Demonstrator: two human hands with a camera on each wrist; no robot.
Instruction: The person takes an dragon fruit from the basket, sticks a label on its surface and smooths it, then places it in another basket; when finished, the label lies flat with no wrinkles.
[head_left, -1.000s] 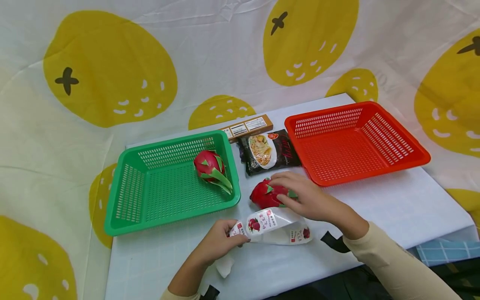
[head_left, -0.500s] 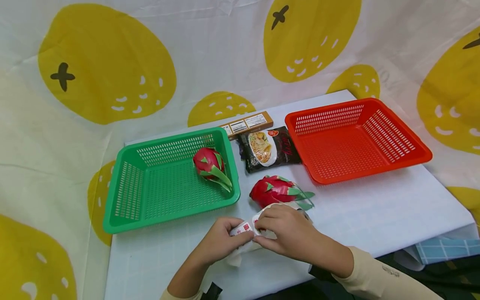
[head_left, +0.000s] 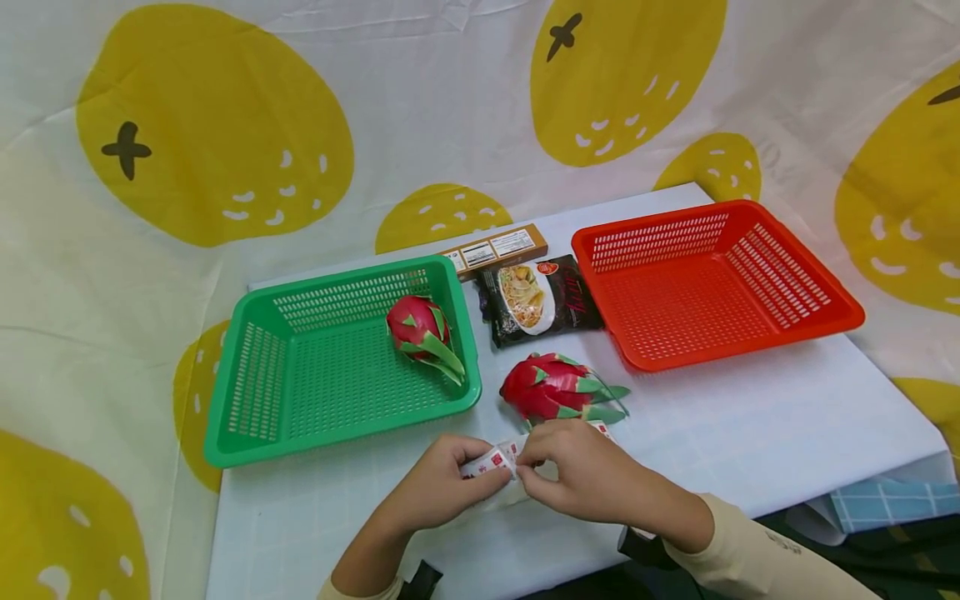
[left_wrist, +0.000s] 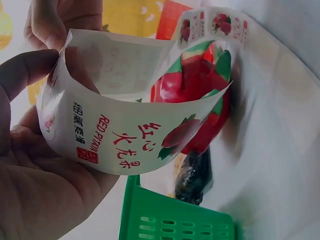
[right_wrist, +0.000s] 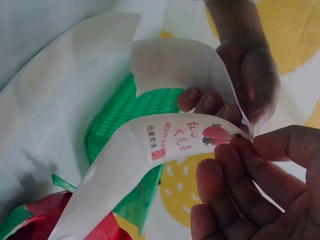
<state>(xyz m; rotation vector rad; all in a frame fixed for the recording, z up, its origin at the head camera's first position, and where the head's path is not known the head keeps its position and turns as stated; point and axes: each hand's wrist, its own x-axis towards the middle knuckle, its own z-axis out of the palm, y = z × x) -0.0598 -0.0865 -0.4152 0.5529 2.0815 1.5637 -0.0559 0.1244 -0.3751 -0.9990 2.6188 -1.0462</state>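
A curling strip of white sticker labels (left_wrist: pixel 115 140), printed with "RED PITAYA" and a red fruit, is between my two hands. My left hand (head_left: pixel 442 485) grips it with thumb and fingers. At a fold of the same strip, the thumb and forefinger of my right hand (head_left: pixel 585 468) pinch an edge, as the right wrist view shows. The two hands' fingertips are close together. Just beyond them on the table lies a red dragon fruit (head_left: pixel 551 385) with green leaf tips. Another dragon fruit (head_left: pixel 418 327) rests in the green basket (head_left: pixel 225 454).
At the right stands a red basket (head_left: pixel 750 343) with slotted sides. Between the baskets lie a black noodle packet (head_left: pixel 525 300) and a long brown box (head_left: pixel 495 248). A cloth with yellow fruit prints (head_left: pixel 217 125) hangs behind the white-covered table (head_left: pixel 720 433).
My right hand has left the nearer dragon fruit and come down left to the label strip, pinching it beside my left hand. The left hand has kept its hold.
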